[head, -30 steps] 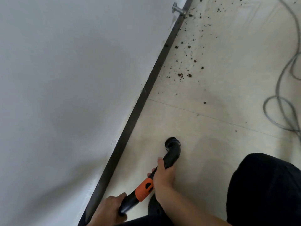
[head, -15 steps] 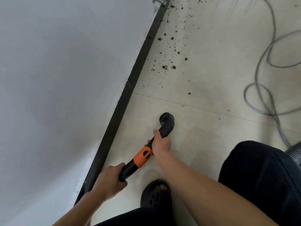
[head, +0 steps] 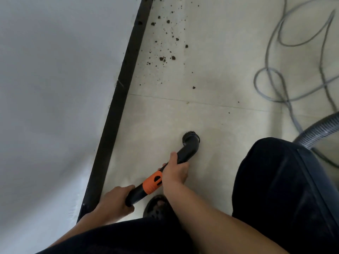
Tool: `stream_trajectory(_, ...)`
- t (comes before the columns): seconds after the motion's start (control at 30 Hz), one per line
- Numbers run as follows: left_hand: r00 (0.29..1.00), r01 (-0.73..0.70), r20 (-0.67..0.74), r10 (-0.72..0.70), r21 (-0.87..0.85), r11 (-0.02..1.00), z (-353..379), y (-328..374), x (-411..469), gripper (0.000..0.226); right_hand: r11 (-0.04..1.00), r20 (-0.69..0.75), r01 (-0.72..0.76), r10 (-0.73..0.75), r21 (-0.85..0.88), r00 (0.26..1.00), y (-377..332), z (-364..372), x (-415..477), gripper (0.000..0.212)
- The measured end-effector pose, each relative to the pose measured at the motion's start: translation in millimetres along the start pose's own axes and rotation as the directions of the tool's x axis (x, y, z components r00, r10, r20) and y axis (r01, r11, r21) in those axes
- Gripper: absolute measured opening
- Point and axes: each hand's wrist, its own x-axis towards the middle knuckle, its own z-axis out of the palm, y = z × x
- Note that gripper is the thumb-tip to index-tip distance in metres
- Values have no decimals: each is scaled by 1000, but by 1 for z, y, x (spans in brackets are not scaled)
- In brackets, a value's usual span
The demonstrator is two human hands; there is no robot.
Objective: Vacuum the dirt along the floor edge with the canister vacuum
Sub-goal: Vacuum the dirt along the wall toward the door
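Person vacuuming along wall (head: 55,88). Over last second, grey hose (head: 319,132) has swung into view at right. Brush nozzle (head: 190,141) remains on near tile, short of tile seam (head: 229,107). Dirt (head: 165,54) beyond seam, beside black baseboard (head: 117,107), looks untouched, so bulk of job probably still ahead. Right hand (head: 174,171) wraps wand just ahead of orange collar (head: 153,182), arm stretched forward. Left hand (head: 113,200) grips wand's rear end, close to baseboard. Nozzle low at floor (head: 211,79), well apart from dirt.

The left hand (head: 111,200), right hand (head: 174,173) and both forearms (head: 211,226) are bare. The person wears black trousers (head: 256,180) and a dark clog (head: 156,208) with round holes on top.
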Motion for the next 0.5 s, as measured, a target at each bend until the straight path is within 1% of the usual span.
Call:
stream_trajectory(0.07,998,-47,-34,49,46,998,-20,20,22,20,995,-48,-5,10,97,999,-24,-6,17,44)
stream_trajectory(0.17,981,-161,-78,178,192,968,-53,62,64,29,982,-176,0,33,186,984,-62,-32,50,47)
stream_trajectory(0.27,957,-231,-105,270,286,930,-80,109,101,24,944,-209,32,39,328,977,-101,-57,80,52)
stream_trajectory(0.3,950,-240,-121,288,307,921,-88,124,109,23,934,-210,50,28,354,977,-114,-63,87,47)
stream_trajectory(0.33,941,-248,-147,306,316,916,-94,139,115,22,923,-203,68,11,379,979,-126,-69,93,38)
stream_trajectory(0.4,926,-242,-211,314,307,921,-97,156,120,20,909,-145,70,-11,411,989,-152,-75,96,32)
stream_trajectory(0.5,930,-152,-291,223,246,957,-84,144,105,19,928,36,53,-72,370,997,-172,-55,88,29)
